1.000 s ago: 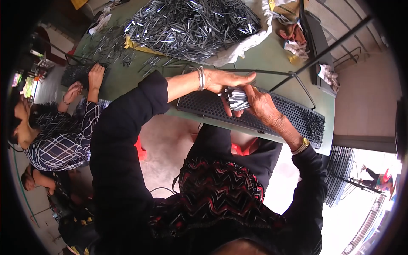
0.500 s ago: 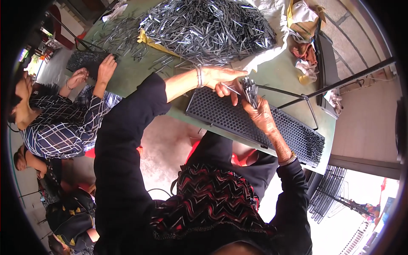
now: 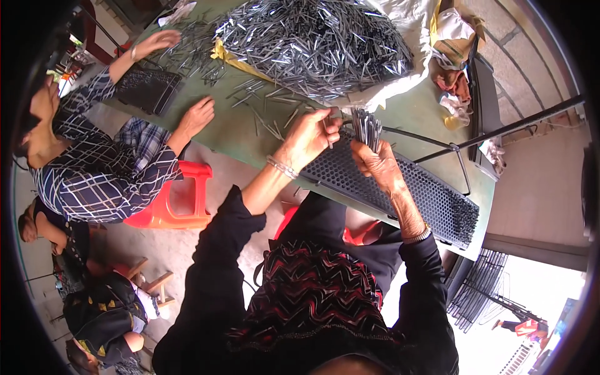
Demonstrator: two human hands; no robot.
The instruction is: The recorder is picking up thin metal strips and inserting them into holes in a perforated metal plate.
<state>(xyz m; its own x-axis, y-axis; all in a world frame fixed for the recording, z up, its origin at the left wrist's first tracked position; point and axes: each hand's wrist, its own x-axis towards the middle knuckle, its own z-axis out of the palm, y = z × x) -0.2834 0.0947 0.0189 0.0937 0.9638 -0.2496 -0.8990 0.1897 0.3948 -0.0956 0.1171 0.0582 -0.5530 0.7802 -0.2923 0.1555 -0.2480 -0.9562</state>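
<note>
A bundle of thin dark sticks (image 3: 367, 127) stands upright in my right hand (image 3: 379, 165), whose fingers are wrapped round its lower end. Just left of it, my left hand (image 3: 310, 139) is closed in a pinch with a slim stick between the fingers. Under both hands lies a long black perforated tray (image 3: 409, 184) along the near table edge. Its right end is packed with upright sticks (image 3: 464, 219), while the holes further left look bare. My left hand partly hides the tray's left end.
A large heap of loose sticks (image 3: 312, 47) lies on a white sheet on the green table (image 3: 244, 128). Black metal bars (image 3: 456, 148) cross at right. A co-worker (image 3: 94, 169) sits at left by another black tray (image 3: 147, 90), next to a red stool (image 3: 178, 200).
My left hand has pulled back from the bundle, down and left, and its fingers have curled. The right hand barely moved. The co-worker's hands moved apart, one reaching toward loose sticks.
</note>
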